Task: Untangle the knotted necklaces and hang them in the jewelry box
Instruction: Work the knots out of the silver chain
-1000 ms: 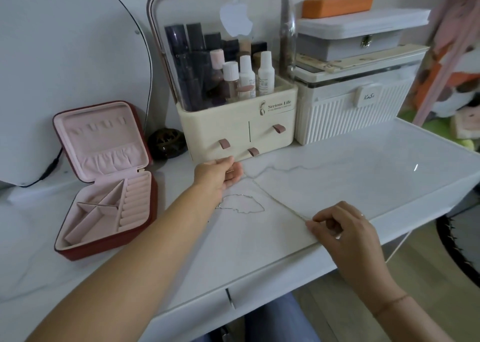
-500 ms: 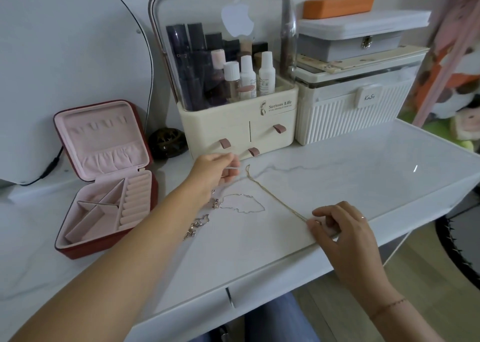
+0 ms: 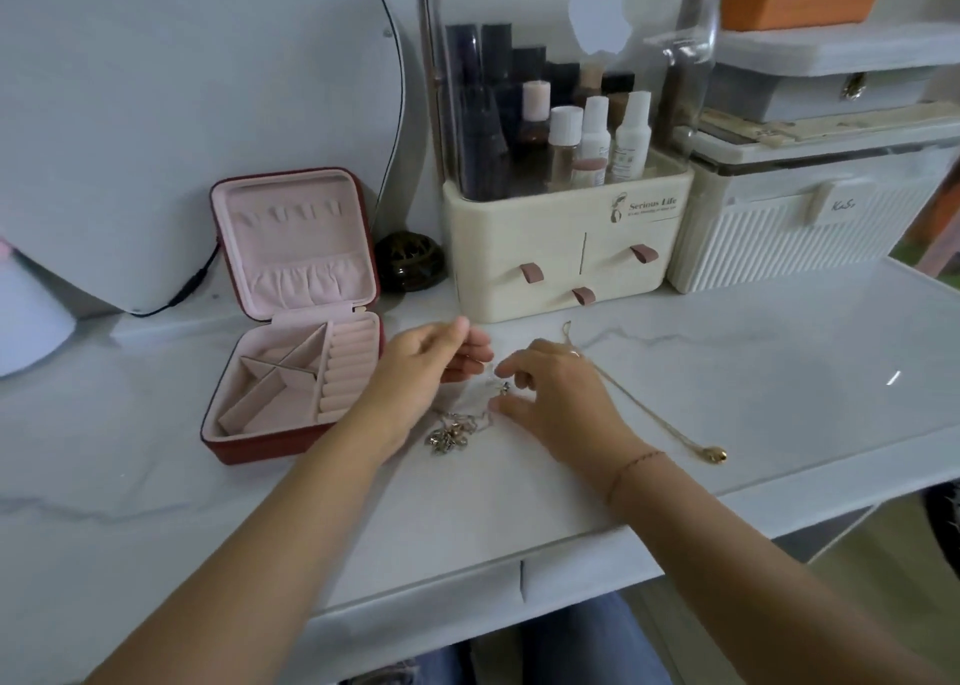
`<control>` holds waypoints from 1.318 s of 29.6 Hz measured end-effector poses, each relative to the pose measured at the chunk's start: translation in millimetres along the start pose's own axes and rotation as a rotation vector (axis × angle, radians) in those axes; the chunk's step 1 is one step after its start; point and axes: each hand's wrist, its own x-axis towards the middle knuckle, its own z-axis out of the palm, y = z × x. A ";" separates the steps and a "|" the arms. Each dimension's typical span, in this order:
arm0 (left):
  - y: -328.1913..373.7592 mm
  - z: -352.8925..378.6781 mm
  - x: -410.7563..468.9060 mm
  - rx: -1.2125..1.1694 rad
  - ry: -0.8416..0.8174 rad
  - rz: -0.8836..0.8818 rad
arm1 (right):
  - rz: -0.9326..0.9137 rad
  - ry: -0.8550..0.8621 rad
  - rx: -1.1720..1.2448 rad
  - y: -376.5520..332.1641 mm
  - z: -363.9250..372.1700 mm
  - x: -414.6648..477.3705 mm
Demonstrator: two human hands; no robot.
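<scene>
The red jewelry box [image 3: 260, 449] stands open at the left, its pink lid upright and its tray holding nothing. A gold necklace [image 3: 660, 419] lies stretched out on the marble top, its round pendant at the near end, right of my right hand. A tangle of silver necklaces [image 3: 448, 437] lies between my wrists. A thin chain with a small charm rises from the tangle. My right hand [image 3: 556, 398] has its thumb and curled index finger closed around that charm. My left hand [image 3: 428, 367] hovers beside it with relaxed fingers that reach toward the chain.
A cream cosmetics organiser [image 3: 566, 247] with a clear dome stands just behind the hands. A ribbed white case [image 3: 810, 237] with stacked boxes is to its right. A round mirror [image 3: 197, 112] and a dark ornament [image 3: 410, 260] stand behind the jewelry box. The desk's front edge is near.
Both hands have let go of the gold necklace, which now lies on the top. My right hand moved left to the silver chain and my left hand drew back toward it.
</scene>
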 end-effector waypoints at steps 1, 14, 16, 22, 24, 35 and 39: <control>-2.0 0.0 -1.0 -0.017 -0.003 -0.001 | 0.001 -0.013 -0.010 -1.2 3.1 2.5; -5.1 9.8 -3.4 -0.103 -0.241 0.003 | 0.016 0.165 0.114 -14.7 -23.2 0.4; -0.9 15.1 -5.6 -0.096 -0.322 -0.012 | 0.039 0.201 0.209 -24.2 -45.3 1.6; 5.3 12.0 -4.2 -0.146 -0.322 -0.027 | 0.133 0.342 0.350 -18.8 -104.5 -22.4; 7.5 6.6 0.1 -0.150 -0.255 -0.031 | 0.179 0.416 0.369 -9.3 -114.6 -41.1; 1.7 28.9 51.7 0.098 0.093 -0.091 | 0.333 0.510 0.310 26.7 -52.4 -112.1; -5.4 44.7 66.4 0.174 0.172 -0.104 | 0.277 0.535 0.148 30.0 -32.5 -118.2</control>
